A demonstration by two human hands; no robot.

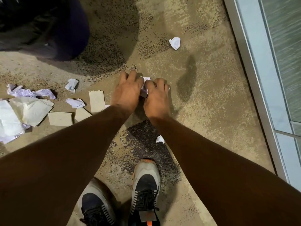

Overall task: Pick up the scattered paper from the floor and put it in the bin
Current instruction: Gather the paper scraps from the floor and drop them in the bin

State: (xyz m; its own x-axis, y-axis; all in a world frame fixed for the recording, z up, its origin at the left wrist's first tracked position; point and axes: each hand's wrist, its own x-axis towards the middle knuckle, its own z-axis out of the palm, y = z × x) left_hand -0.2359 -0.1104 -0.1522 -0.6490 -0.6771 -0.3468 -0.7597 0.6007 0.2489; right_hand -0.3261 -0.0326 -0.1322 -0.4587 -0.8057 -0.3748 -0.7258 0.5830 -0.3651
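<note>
Both hands reach down to the carpet and meet over one crumpled paper (145,86), a white, faintly lilac wad mostly hidden between them. The left hand (128,90) has its fingers curled down over the wad from the left; the right hand (157,97) curls over it from the right, a ring on one finger. Only a white corner and a creased strip between the palms show.

More paper lies on the floor (211,103): a white ball (175,43) ahead to the right, a small scrap (160,139) by the right forearm, and crumpled sheets (31,92) with flat tan cards (96,101) to the left. A dark bin (48,26) stands at upper left.
</note>
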